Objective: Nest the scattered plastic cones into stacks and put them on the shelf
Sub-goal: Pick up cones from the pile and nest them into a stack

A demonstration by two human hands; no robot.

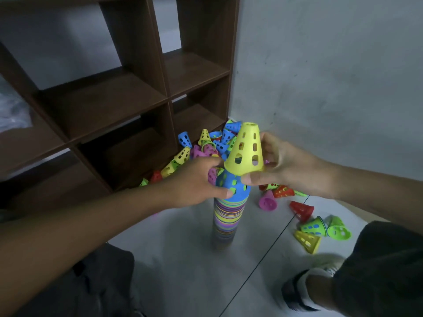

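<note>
The person crouched on the pale floor (pixel 183 259) in front of a brown shelf (pixel 128 88), both bare arms reaching forward. A tall stack of nested cones (pixel 225 216) stood upright on the floor between the knees, its rims showing as bands of many colours, with a blue cone (pixel 231 186) on top. The left hand (pixel 194 184) curled round that blue top, thumb across its near side. The right hand (pixel 281 165) pinched a yellow cone (pixel 246 149) by its wide rim, thumb below and fingers behind, holding it upright with the narrow end up, just above and slightly right of the blue one. Whether its rim touched the blue cone I could not tell. Behind the hands a heap of loose cones (pixel 210 143) in blue, yellow, pink and green lay against the foot of the shelf. More lay apart to the right: a pink cone (pixel 267 201), a red cone (pixel 302 210), two green cones (pixel 326 227) and another yellow one (pixel 307 241), all on their sides.
</note>
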